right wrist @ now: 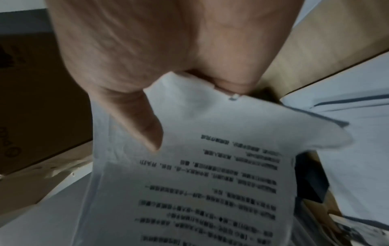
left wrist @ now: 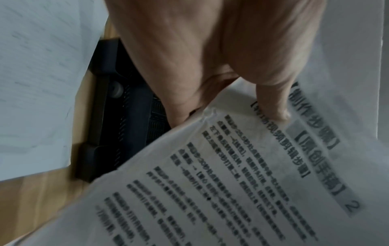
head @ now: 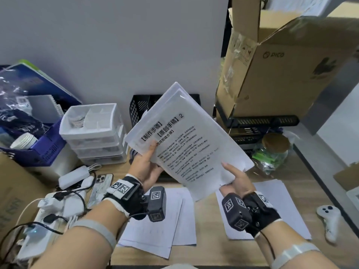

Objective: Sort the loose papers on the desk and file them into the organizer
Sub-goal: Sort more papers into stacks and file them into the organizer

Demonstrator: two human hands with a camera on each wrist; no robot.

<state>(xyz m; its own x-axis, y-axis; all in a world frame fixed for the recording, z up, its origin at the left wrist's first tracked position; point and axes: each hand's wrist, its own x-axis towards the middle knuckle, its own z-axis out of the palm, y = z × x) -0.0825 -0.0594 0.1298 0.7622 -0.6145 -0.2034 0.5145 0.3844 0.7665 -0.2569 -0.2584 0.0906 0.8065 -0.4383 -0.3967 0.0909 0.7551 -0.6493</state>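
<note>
Head view: the left hand (head: 147,167) and right hand (head: 236,180) hold a thin stack of papers (head: 186,140) in the air above the wooden desk (head: 206,249). The sheets are white, smooth and rectangular; the long axis runs from the right hand up and away to the left, the far corner toward the black mesh organizer (head: 139,107). The top sheet bears printed Chinese headings and a "2". The left thumb presses on the top sheet; the right hand pinches the near corner. Beyond the right hand stands a brown cardboard box (head: 281,74) marked "pico". More loose sheets (head: 155,230) lie flat under both wrists.

Left wrist view: the thumb (left wrist: 271,103) lies on the heading, fingers hidden behind the sheets.

Right wrist view: the thumb (right wrist: 145,126) clamps the corner; text blurred.
</note>
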